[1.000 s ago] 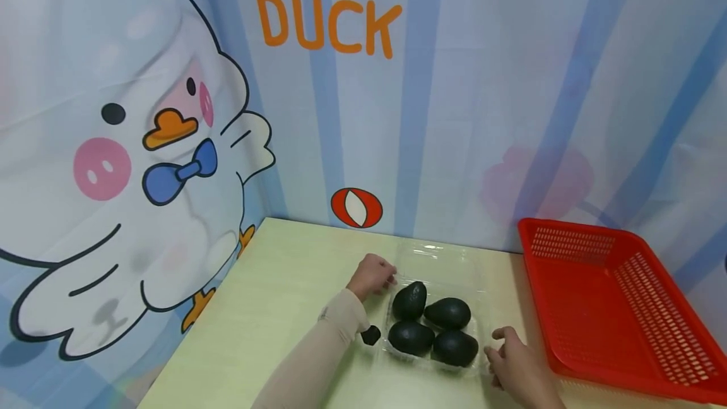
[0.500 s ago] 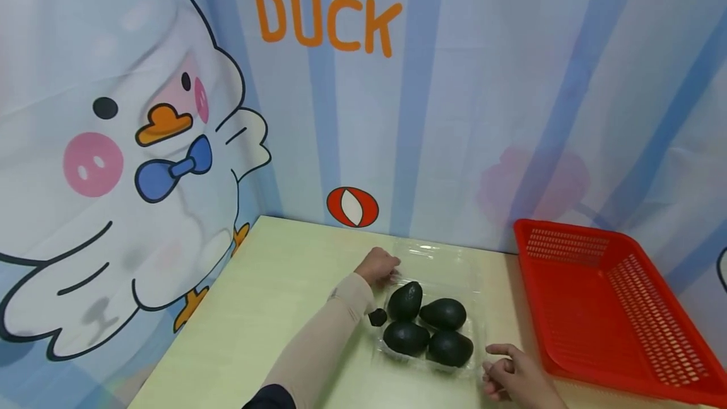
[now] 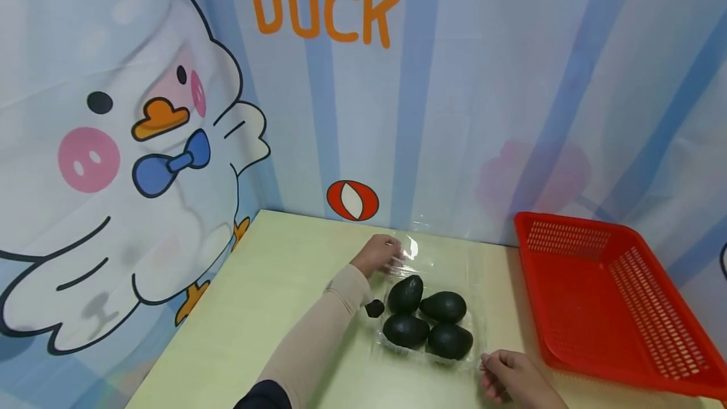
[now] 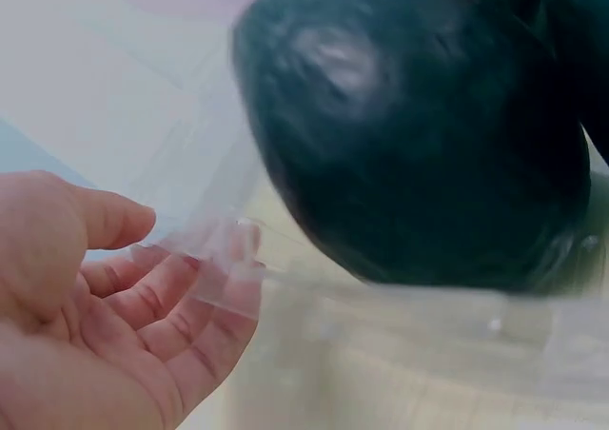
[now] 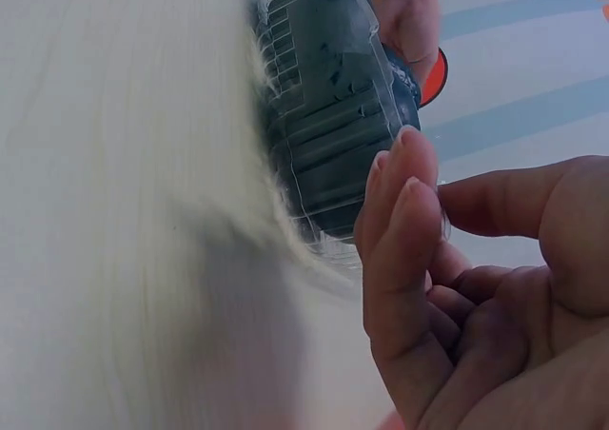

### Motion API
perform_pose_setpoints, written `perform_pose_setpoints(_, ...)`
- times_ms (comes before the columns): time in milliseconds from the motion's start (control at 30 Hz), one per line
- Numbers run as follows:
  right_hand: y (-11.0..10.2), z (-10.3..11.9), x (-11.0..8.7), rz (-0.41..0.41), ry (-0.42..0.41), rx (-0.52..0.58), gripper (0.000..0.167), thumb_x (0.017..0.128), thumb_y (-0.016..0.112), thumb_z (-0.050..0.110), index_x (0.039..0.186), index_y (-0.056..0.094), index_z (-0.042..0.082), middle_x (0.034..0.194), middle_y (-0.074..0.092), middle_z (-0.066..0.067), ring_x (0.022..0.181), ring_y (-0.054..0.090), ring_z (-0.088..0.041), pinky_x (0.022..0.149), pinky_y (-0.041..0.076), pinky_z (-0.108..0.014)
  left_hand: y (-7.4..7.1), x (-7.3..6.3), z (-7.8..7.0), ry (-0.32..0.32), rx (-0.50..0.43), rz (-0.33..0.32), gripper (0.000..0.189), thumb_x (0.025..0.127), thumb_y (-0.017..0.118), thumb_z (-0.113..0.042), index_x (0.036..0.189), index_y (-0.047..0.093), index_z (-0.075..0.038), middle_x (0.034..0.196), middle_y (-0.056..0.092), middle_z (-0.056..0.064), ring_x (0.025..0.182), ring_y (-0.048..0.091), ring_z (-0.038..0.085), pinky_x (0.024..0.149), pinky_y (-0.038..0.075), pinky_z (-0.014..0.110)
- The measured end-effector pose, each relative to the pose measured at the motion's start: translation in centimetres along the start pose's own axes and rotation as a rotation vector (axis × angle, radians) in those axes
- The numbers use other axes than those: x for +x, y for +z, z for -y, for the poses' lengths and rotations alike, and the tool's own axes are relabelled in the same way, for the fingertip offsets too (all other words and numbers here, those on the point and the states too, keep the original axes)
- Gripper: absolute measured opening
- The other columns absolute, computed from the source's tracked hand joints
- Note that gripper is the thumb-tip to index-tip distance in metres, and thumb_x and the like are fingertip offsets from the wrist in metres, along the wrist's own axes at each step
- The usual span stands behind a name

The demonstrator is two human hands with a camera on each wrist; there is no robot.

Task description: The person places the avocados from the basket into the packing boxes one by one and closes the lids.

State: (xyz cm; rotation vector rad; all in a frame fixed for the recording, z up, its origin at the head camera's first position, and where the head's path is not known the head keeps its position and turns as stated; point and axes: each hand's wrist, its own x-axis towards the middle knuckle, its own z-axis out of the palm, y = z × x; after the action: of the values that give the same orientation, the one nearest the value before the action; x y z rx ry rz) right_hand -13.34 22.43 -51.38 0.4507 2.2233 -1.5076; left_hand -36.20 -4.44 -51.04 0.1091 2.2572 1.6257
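Observation:
A hinged clear plastic clamshell box [image 3: 417, 355] sits on the table with several dark green avocados [image 3: 405, 331] inside. Its transparent lid [image 3: 434, 256] is tilted up at the back. At the lid's left side, the left hand [image 3: 377, 254] curls its fingers round the clear edge. In the left wrist view the fingers [image 4: 186, 306] show through the plastic, with the thumb near its corner and one avocado [image 4: 409, 135] close by. Down at the box's front right corner, the right hand [image 3: 511, 374] pinches the thin rim between thumb and fingertips.
A red plastic basket [image 3: 591, 308] with slotted sides stands on the right of the pale table [image 3: 272, 270]. Behind the table hangs a blue striped curtain [image 3: 443, 112] printed with a duck. A small black object [image 3: 375, 308] shows at the left wrist.
The lid has lifted at the back, its glare now higher and brighter. The left hand has risen slightly with it. The right thumb and fingers have closed onto the front right corner.

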Motion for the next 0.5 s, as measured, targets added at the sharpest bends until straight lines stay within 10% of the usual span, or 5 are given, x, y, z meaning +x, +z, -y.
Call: perform_pose_setpoints(500,0.2,0.1,-0.1,-0.024,0.004,0.02,0.025,0.107,0.05,0.016,0.098,0.064,-0.003,0.078,0.064,-0.01,0.068,0.059,-0.022,0.068,0.054,-0.032,-0.7,-2.8,-2.2,0.064,-0.106,-0.021,0.048,0.104,0.056,-0.04,0.14,0.058,-0.008,0.123,0.07,0.007,0.113,0.067,0.023,0.084,0.06,0.037)
